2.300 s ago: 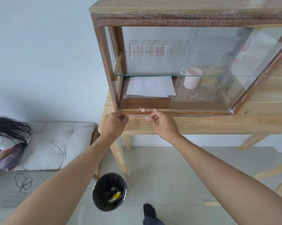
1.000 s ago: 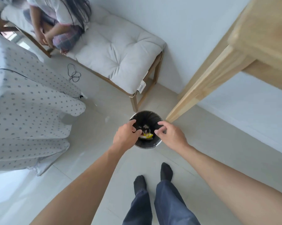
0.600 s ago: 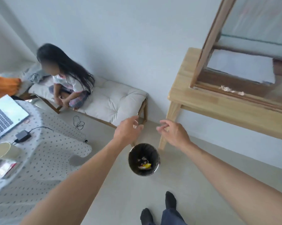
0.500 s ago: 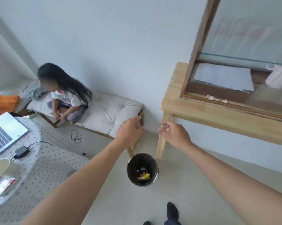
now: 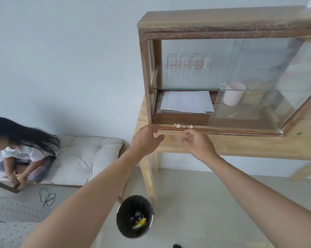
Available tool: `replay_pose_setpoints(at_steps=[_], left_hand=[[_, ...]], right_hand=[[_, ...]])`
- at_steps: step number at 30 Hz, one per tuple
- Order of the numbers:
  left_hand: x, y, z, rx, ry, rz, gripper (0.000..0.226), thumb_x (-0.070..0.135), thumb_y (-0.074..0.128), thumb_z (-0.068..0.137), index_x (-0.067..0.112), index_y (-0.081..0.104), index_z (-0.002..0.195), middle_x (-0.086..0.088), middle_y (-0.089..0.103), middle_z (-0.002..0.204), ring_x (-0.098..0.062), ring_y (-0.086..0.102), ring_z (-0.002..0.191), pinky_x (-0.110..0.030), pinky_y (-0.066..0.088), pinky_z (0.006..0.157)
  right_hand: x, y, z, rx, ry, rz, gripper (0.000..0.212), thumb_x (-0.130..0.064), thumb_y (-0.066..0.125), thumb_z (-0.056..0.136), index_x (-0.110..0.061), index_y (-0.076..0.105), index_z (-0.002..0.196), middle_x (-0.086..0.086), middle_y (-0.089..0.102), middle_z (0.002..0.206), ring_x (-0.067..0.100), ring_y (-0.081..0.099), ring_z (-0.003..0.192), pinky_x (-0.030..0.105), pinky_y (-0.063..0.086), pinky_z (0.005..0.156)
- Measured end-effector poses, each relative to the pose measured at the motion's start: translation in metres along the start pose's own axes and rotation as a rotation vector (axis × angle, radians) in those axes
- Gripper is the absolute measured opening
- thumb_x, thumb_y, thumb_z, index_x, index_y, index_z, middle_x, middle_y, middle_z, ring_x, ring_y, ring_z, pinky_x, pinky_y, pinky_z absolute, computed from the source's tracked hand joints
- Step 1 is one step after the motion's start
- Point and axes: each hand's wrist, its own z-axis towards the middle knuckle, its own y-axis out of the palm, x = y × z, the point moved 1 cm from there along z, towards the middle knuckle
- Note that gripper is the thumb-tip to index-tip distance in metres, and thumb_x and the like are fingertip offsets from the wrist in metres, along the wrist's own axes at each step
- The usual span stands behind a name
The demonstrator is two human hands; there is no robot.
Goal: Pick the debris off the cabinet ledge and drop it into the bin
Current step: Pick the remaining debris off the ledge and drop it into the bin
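Observation:
Pale crumpled debris point(image 5: 179, 125) lies on the wooden cabinet ledge point(image 5: 222, 130), with a smaller bit point(image 5: 190, 126) just to its right. My left hand point(image 5: 146, 139) hovers open just below the ledge's left end, fingers spread, holding nothing. My right hand point(image 5: 198, 144) is just under the debris with fingers loosely curled and apart, empty. The black bin point(image 5: 134, 216) stands on the floor below, beside the table leg, with a yellow scrap and pale bits inside.
The glass-fronted cabinet point(image 5: 222, 77) sits on a light wooden table point(image 5: 240, 145) and holds papers, glasses and a pink mug. A person sits on a cushioned bench point(image 5: 83, 158) at left. A cable point(image 5: 47, 196) lies on the floor near a dotted cloth.
Both hands dropped their debris over the bin, then rose empty to the cabinet ledge. My view swung up from the floor to the cabinet.

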Motion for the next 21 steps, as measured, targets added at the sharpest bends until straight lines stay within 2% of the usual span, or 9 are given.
replay_pose_setpoints(at_steps=[3,7,11,13,17,19,21], left_hand=[[0.019,0.018,0.023,0.002,0.04,-0.012,0.048,0.042,0.072,0.095,0.025,0.068,0.139,0.003,0.072,0.129,-0.024,0.069,0.114,-0.038,0.054,0.094],[0.042,0.04,0.053,0.005,0.085,-0.019,0.034,0.027,0.077,0.093,0.016,0.077,0.125,-0.011,0.074,0.115,-0.032,0.068,0.111,-0.036,0.054,0.093],[0.056,0.057,0.072,0.024,0.038,-0.038,0.043,0.034,0.077,0.094,0.017,0.074,0.134,-0.01,0.068,0.128,-0.029,0.069,0.114,-0.034,0.052,0.096],[0.058,0.063,0.079,0.032,0.023,-0.03,0.041,0.036,0.078,0.094,0.017,0.077,0.13,-0.011,0.068,0.128,-0.029,0.069,0.113,-0.034,0.053,0.096],[0.057,0.063,0.086,0.027,0.063,-0.013,0.016,0.02,0.077,0.096,0.009,0.087,0.1,-0.012,0.081,0.104,-0.032,0.07,0.106,-0.037,0.055,0.088],[0.056,0.061,0.086,0.038,0.055,-0.021,0.015,0.014,0.075,0.096,0.005,0.087,0.096,-0.012,0.082,0.096,-0.033,0.072,0.099,-0.037,0.056,0.084],[0.055,0.059,0.084,0.049,0.031,-0.025,0.015,0.013,0.073,0.098,0.006,0.087,0.099,-0.011,0.082,0.097,-0.03,0.071,0.097,-0.034,0.054,0.078]], right_hand=[[0.015,-0.011,0.017,0.02,0.028,0.004,0.037,-0.046,0.067,0.095,-0.033,0.07,0.129,-0.013,0.075,0.12,0.019,0.07,0.1,0.042,0.055,0.093],[0.032,-0.016,0.041,0.074,0.061,-0.007,0.041,-0.046,0.067,0.096,-0.033,0.067,0.135,-0.013,0.076,0.109,0.018,0.069,0.11,0.039,0.054,0.091],[0.039,-0.016,0.06,0.084,0.093,-0.048,0.054,-0.055,0.063,0.097,-0.032,0.062,0.146,-0.009,0.077,0.11,0.024,0.07,0.116,0.04,0.054,0.094],[0.04,-0.015,0.067,0.076,0.101,-0.095,0.056,-0.058,0.059,0.098,-0.031,0.062,0.147,-0.005,0.079,0.118,0.026,0.07,0.12,0.042,0.056,0.095],[0.039,-0.013,0.072,0.115,0.065,-0.128,0.04,-0.056,0.061,0.099,-0.035,0.075,0.131,-0.008,0.081,0.117,0.024,0.073,0.116,0.035,0.055,0.084],[0.037,-0.013,0.072,0.117,0.056,-0.119,0.031,-0.052,0.063,0.099,-0.037,0.079,0.121,-0.013,0.082,0.113,0.021,0.074,0.111,0.032,0.051,0.079],[0.036,-0.014,0.072,0.122,0.051,-0.105,0.024,-0.047,0.064,0.099,-0.037,0.081,0.112,-0.015,0.082,0.107,0.019,0.075,0.105,0.032,0.052,0.076]])
